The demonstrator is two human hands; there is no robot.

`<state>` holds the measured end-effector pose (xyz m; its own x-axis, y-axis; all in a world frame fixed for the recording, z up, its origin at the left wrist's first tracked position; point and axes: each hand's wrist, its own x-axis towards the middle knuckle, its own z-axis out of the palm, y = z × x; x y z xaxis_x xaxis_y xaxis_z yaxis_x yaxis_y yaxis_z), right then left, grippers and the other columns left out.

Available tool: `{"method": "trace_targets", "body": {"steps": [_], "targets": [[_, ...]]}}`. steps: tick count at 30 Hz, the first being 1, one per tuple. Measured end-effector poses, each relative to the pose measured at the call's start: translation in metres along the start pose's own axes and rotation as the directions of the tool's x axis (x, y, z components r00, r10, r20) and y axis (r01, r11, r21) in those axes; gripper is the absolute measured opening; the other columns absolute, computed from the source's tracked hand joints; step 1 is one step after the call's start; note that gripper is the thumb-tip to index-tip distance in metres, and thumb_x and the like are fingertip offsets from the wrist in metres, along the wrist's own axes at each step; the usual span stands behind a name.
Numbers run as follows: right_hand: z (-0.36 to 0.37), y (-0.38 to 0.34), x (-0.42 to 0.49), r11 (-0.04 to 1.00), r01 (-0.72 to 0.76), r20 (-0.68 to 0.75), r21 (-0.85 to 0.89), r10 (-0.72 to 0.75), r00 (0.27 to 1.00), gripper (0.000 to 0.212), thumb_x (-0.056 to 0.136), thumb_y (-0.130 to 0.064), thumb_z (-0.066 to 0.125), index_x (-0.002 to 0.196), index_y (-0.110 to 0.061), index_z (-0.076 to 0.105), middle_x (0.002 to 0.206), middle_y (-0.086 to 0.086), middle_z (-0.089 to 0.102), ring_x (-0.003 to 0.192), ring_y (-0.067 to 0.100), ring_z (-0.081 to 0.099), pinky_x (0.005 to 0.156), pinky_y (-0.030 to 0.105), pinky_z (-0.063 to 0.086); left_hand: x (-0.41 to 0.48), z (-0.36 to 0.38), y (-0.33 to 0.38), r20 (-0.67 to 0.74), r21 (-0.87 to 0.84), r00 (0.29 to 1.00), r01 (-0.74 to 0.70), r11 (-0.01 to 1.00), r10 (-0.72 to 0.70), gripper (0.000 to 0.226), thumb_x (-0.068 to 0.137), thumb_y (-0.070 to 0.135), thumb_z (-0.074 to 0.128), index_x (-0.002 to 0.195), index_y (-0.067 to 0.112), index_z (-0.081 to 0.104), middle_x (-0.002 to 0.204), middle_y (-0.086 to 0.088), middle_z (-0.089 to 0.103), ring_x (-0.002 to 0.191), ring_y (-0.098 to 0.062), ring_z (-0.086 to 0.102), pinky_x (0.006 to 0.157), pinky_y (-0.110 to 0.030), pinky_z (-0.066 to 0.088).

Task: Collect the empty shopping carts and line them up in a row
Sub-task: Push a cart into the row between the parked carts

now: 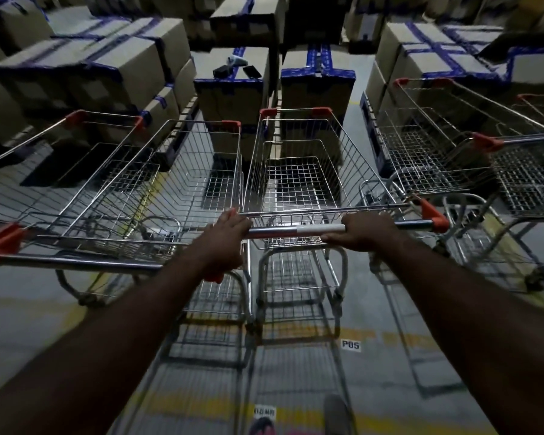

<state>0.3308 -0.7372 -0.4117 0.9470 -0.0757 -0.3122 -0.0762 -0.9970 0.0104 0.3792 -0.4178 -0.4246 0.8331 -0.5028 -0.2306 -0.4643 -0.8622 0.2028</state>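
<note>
**Forearms (132,324) stretched to a cart handle (296,230), gripped by both hands**

Stacked cardboard boxes (123,64), taped in blue, are seen across the whole background. In front of them wire carts are ranged side by side, every visible basket empty (the picture is dim and smeared toward its edges). The middle cart (299,171) is placed straight ahead, its front close to a box stack. The left cart (182,183) is set just beside it, the two baskets nearly touching. A further cart (60,171) is partly overlapped at far left. Two more carts (437,152) are stood apart on the right, at an angle to the middle one.

The hands are set well apart on the middle cart's handle. The left hand (230,233) is wrapped over its left end. The right hand (365,233) is curled round the bar, short of the orange end cap (434,216). A white sleeve (321,228) is seen on the bar between them.

A floor label (350,344) marked "P05" is fixed to the grey floor by a yellow line. Small dark items (236,69) are laid on one box top, too blurred to be identified.
</note>
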Motion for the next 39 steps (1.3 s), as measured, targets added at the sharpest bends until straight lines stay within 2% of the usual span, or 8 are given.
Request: {"method": "trace_targets", "body": {"steps": [4, 9, 12, 18, 22, 26, 32, 39], "targets": [[0.005, 0.004, 0.003, 1.000, -0.010, 0.038, -0.009, 0.011, 0.999, 0.079, 0.077, -0.094, 0.037, 0.108, -0.026, 0.064, 0.079, -0.008, 0.054, 0.086, 0.021, 0.059, 0.096, 0.048, 0.051, -0.004, 0.004, 0.002, 0.001, -0.072, 0.999, 0.037, 0.997, -0.037, 0.108, 0.075, -0.007, 0.069, 0.157, 0.033, 0.011, 0.167, 0.007, -0.010, 0.153, -0.026, -0.007, 0.121, -0.052, 0.019], [0.005, 0.002, -0.011, 1.000, -0.004, 0.045, -0.016, 0.004, 0.999, 0.075, 0.079, -0.092, 0.037, 0.110, -0.028, 0.063, 0.090, -0.004, 0.058, 0.089, 0.021, 0.058, 0.100, 0.049, 0.048, -0.009, -0.002, 0.005, -0.042, -0.107, 0.999, 0.023, 0.994, -0.027, 0.094, 0.076, -0.010, 0.065, 0.153, 0.030, 0.028, 0.166, -0.001, 0.012, 0.149, -0.031, 0.023, 0.111, -0.049, 0.041], [0.002, -0.001, -0.023, 1.000, -0.014, 0.056, -0.013, 0.015, 0.998, 0.072, 0.082, -0.088, 0.039, 0.110, -0.027, 0.063, 0.100, 0.000, 0.064, 0.093, 0.021, 0.058, 0.100, 0.045, 0.041, -0.010, -0.005, 0.005, -0.040, -0.114, 0.999, -0.002, 0.993, -0.002, 0.063, 0.083, 0.010, 0.074, 0.140, 0.022, 0.050, 0.153, -0.003, 0.039, 0.134, -0.028, 0.046, 0.103, -0.047, 0.049], [0.008, -0.003, -0.034, 0.999, -0.037, 0.042, -0.024, 0.038, 0.998, 0.073, 0.081, -0.090, 0.038, 0.108, -0.027, 0.063, 0.097, -0.002, 0.064, 0.092, 0.019, 0.059, 0.102, 0.048, 0.037, -0.024, -0.012, 0.004, -0.075, -0.087, 0.997, -0.013, 0.996, 0.006, 0.057, 0.069, 0.063, 0.078, 0.115, 0.030, 0.066, 0.108, 0.006, 0.061, 0.080, -0.010, 0.065, 0.069, -0.034, 0.059], [0.008, -0.009, -0.042, 0.999, -0.044, 0.029, -0.006, 0.044, 0.999, 0.072, 0.082, -0.088, 0.040, 0.110, -0.026, 0.064, 0.103, -0.001, 0.067, 0.095, 0.020, 0.059, 0.106, 0.049, 0.034, -0.034, -0.006, 0.014, -0.191, 0.255, 0.974, -0.067, 0.965, 0.118, 0.048, 0.082, 0.068, 0.065, 0.108, 0.027, 0.064, 0.114, 0.002, 0.066, 0.099, -0.016, 0.060, 0.087, -0.034, 0.051], [0.008, -0.013, -0.047, 0.998, -0.062, 0.030, -0.020, 0.063, 0.998, 0.076, 0.081, -0.090, 0.038, 0.115, -0.026, 0.062, 0.112, 0.001, 0.068, 0.107, 0.023, 0.062, 0.110, 0.054, 0.029, -0.047, 0.021, 0.010, -0.186, 0.263, 0.975, -0.069, 0.962, 0.121, 0.071, 0.080, 0.060, 0.068, 0.137, 0.023, 0.049, 0.149, -0.003, 0.047, 0.145, -0.026, 0.033, 0.113, -0.051, 0.035], [0.011, -0.015, -0.057, 0.999, -0.042, 0.048, 0.005, 0.042, 0.998, 0.074, 0.082, -0.089, 0.040, 0.112, -0.025, 0.064, 0.107, 0.001, 0.069, 0.100, 0.022, 0.063, 0.102, 0.044, 0.040, -0.050, 0.021, 0.011, -0.323, 0.274, 0.928, -0.097, 0.957, 0.186, 0.026, 0.066, 0.018, 0.086, 0.087, 0.017, 0.071, 0.091, -0.010, 0.073, 0.100, -0.031, 0.067, 0.081, -0.041, 0.056], [0.022, -0.024, -0.075, 0.996, -0.075, 0.024, -0.048, 0.076, 0.997, 0.076, 0.079, -0.092, 0.037, 0.109, -0.027, 0.062, 0.090, -0.003, 0.057, 0.103, 0.023, 0.063, 0.111, 0.052, 0.033, -0.055, 0.019, 0.005, -0.304, 0.340, 0.910, -0.172, 0.924, 0.282, 0.031, 0.052, 0.024, 0.095, 0.071, 0.019, 0.071, 0.081, -0.009, 0.073, 0.100, -0.032, 0.070, 0.078, -0.043, 0.058]]}}
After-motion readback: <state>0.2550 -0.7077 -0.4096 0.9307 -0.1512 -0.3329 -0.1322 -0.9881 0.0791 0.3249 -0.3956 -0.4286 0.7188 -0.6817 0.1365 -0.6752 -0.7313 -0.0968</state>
